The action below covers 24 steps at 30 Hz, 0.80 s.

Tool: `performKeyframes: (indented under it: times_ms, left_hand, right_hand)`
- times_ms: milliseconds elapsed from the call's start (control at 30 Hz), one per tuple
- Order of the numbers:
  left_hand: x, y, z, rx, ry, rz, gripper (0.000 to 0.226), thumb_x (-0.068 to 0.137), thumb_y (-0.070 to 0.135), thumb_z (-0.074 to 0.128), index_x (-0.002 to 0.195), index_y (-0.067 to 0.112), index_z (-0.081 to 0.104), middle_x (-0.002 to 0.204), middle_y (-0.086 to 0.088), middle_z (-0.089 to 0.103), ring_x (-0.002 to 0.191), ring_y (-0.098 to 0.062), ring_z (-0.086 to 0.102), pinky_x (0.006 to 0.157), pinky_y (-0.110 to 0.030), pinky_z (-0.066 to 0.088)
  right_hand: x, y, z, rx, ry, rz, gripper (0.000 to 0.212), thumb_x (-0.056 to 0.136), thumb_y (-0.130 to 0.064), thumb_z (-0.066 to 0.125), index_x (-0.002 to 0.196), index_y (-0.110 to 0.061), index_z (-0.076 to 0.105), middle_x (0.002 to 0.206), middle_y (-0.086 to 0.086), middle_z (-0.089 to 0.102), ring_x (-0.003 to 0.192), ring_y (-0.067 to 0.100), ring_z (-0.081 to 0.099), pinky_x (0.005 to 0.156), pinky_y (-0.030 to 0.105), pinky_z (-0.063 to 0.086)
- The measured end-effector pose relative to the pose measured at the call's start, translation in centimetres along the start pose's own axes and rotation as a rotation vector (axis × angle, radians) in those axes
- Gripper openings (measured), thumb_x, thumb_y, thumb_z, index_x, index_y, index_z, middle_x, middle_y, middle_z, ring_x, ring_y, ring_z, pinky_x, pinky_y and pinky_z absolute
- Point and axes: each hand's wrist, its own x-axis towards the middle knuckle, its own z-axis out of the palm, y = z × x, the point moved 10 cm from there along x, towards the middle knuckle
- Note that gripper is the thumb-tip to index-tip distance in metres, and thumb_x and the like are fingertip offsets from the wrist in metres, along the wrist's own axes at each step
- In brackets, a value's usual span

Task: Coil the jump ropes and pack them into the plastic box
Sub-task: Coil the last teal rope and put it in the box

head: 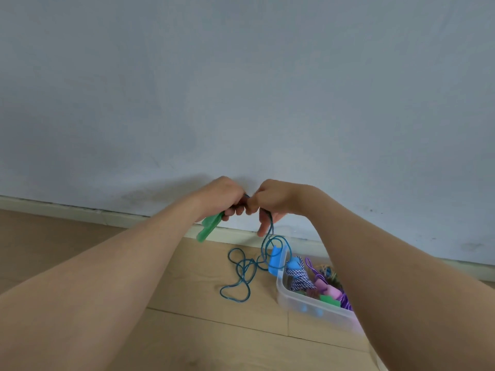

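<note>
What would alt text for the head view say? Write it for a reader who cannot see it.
Two bare hands meet in front of a pale wall: the left hand holds green handles, the right hand pinches a teal jump rope trailing in loose loops onto the wooden floor. Beside it sits a clear plastic box with other coloured ropes inside.

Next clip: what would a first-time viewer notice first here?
Two bare hands meet mid-frame before the wall, the left hand gripping a green handle, the right hand pinching its blue cord, which trails in loose loops on the wooden floor. At lower right, a clear plastic box holds other coiled ropes.
</note>
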Motion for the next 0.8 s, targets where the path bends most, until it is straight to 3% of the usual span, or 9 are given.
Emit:
performKeyframes:
  times_ms: [133, 333, 467, 567, 700, 733, 800]
  left_hand:
    - [-0.4, -2.6, 0.7, -0.01, -0.139, -0.115, 0.037, 0.083, 0.0, 0.037, 0.092, -0.003, 0.073, 0.073, -0.018, 0.066, 0.066, -0.029, 0.063, 0.075, -0.044, 0.055]
    - [-1.5, -3.0, 2.7, -0.036, -0.332, -0.254, 0.033, 0.091, 0.01, 0.037, 0.101, 0.009, 0.068, 0.088, -0.012, 0.066, 0.086, -0.035, 0.072, 0.087, -0.047, 0.058]
    - [-1.7, -3.5, 3.0, -0.14, -0.324, -0.319, 0.017, 0.096, 0.018, 0.052, 0.107, 0.014, 0.065, 0.099, -0.009, 0.056, 0.079, -0.03, 0.068, 0.076, -0.048, 0.06]
    - [-0.8, -2.6, 1.8, -0.126, -0.204, -0.196, 0.014, 0.099, 0.018, 0.064, 0.111, 0.01, 0.065, 0.093, -0.008, 0.056, 0.064, -0.018, 0.057, 0.06, -0.034, 0.054]
    - [-1.2, -2.4, 1.4, -0.107, -0.199, -0.18, 0.014, 0.102, 0.023, 0.063, 0.111, 0.013, 0.06, 0.084, -0.005, 0.061, 0.065, -0.019, 0.058, 0.059, -0.033, 0.053]
    - [-1.4, -2.4, 1.3, -0.083, -0.197, -0.192, 0.013, 0.103, 0.027, 0.061, 0.11, 0.017, 0.058, 0.083, -0.004, 0.059, 0.063, -0.019, 0.056, 0.054, -0.03, 0.05]
    - [-1.5, -1.8, 1.1, -0.061, -0.17, -0.187, 0.011, 0.101, 0.029, 0.059, 0.106, 0.022, 0.053, 0.075, 0.001, 0.048, 0.053, -0.014, 0.039, 0.045, -0.022, 0.028]
  right_hand:
    - [-0.4, 0.4, -2.7, 0.232, 0.139, -0.075, 0.023, 0.09, -0.02, 0.064, 0.092, -0.004, 0.08, 0.062, 0.003, 0.041, 0.052, 0.02, 0.047, 0.063, 0.035, 0.054]
    - [-0.9, 0.2, -5.6, 0.289, 0.358, -0.15, 0.016, 0.091, -0.016, 0.068, 0.087, -0.002, 0.074, 0.075, 0.011, 0.047, 0.056, 0.019, 0.045, 0.049, 0.027, 0.045]
    - [-0.9, 0.8, -6.4, 0.306, 0.434, -0.165, 0.012, 0.093, -0.011, 0.067, 0.082, -0.007, 0.069, 0.076, 0.01, 0.051, 0.067, 0.021, 0.051, 0.058, 0.03, 0.052]
    - [-1.1, 1.9, -7.4, 0.331, 0.513, -0.155, 0.017, 0.096, -0.006, 0.056, 0.079, -0.005, 0.061, 0.074, 0.011, 0.052, 0.062, 0.024, 0.047, 0.054, 0.032, 0.046]
    - [-0.9, 2.8, -7.7, 0.038, 0.589, -0.117, 0.018, 0.094, -0.012, 0.049, 0.081, -0.001, 0.054, 0.073, 0.01, 0.051, 0.067, 0.024, 0.041, 0.058, 0.034, 0.037]
    - [-0.8, 2.9, -7.5, -0.027, 0.583, -0.103, 0.022, 0.095, -0.014, 0.05, 0.086, 0.003, 0.06, 0.076, 0.01, 0.056, 0.068, 0.024, 0.044, 0.059, 0.034, 0.04]
    - [-0.7, 3.2, -7.0, -0.091, 0.543, -0.087, 0.027, 0.095, -0.017, 0.052, 0.097, 0.001, 0.072, 0.078, 0.009, 0.063, 0.067, 0.023, 0.049, 0.061, 0.033, 0.043]
